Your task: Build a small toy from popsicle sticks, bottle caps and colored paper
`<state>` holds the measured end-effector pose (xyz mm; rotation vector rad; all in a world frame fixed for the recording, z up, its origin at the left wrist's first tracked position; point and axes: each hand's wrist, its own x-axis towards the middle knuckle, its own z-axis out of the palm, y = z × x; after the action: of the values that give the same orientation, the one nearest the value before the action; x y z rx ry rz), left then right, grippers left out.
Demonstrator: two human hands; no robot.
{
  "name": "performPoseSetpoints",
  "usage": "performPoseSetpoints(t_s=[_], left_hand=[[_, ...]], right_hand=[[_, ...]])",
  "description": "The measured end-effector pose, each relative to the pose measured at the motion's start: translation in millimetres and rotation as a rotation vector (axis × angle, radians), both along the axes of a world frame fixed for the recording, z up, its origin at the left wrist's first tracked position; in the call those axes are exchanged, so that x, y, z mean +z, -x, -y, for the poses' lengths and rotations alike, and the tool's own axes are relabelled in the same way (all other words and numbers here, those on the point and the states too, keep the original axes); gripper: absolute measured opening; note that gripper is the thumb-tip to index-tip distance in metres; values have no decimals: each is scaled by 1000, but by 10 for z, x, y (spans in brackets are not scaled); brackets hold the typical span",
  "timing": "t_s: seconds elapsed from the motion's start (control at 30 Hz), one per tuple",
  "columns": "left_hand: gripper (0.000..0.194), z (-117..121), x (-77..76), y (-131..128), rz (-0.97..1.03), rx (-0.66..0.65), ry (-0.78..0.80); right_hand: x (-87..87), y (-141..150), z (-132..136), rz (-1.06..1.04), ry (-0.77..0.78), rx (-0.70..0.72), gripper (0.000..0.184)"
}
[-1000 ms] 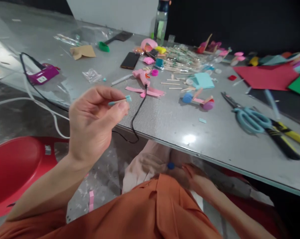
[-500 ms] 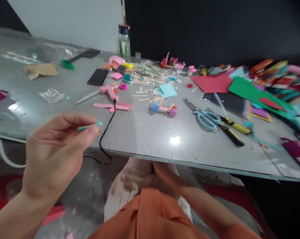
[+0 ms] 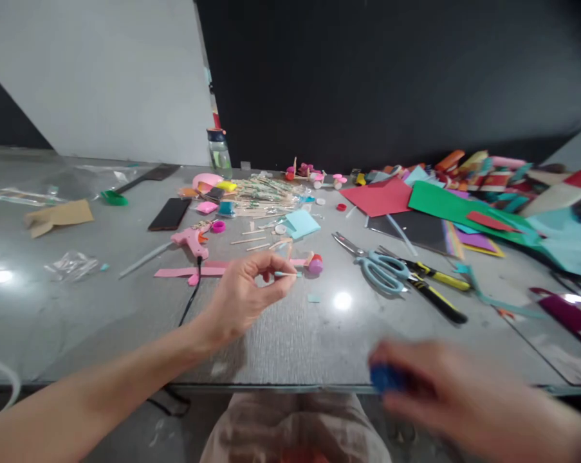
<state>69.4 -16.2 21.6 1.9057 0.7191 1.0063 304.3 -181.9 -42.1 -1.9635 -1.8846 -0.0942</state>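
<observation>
My left hand (image 3: 244,292) is over the middle of the table, thumb and fingers pinching a thin stick (image 3: 287,274) with light blue on it. Just behind its fingertips lies a small craft piece with a purple and red wheel (image 3: 315,264), partly covered by the hand. My right hand (image 3: 449,389) is blurred at the table's front edge. Its fingers are closed around a dark blue object (image 3: 387,378), too smeared to name. A pink glue gun (image 3: 191,241) rests left of my left hand, near a pink strip (image 3: 174,272).
Blue-handled scissors (image 3: 381,273) and yellow-black pliers (image 3: 437,276) lie on the right. Coloured sheets (image 3: 377,193) and several wooden sticks (image 3: 266,193) are farther back. A phone (image 3: 169,213) and a water bottle (image 3: 219,154) stand to the left. The glue gun's black cord (image 3: 190,302) runs frontward.
My left hand has moved right and over the table with the stick. My right hand has come up from below the table edge, now holding a dark blue object. The view has tilted up.
</observation>
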Motion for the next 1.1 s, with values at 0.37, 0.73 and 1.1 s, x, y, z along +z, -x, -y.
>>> performPoseSetpoints(t_s=[0.37,0.73,1.1], left_hand=[[4,-144,-20,-301,0,-52,146],[9,-186,-198,-300,-21,-107,198],[8,-110,-217,-312,-8,-166,242]], right_hand=[[635,-888,-1855,68,-67,-7,24],[581,-325,-1198,-357,-116,486,9],[509,-54,-1053,-639,-98,638,11]])
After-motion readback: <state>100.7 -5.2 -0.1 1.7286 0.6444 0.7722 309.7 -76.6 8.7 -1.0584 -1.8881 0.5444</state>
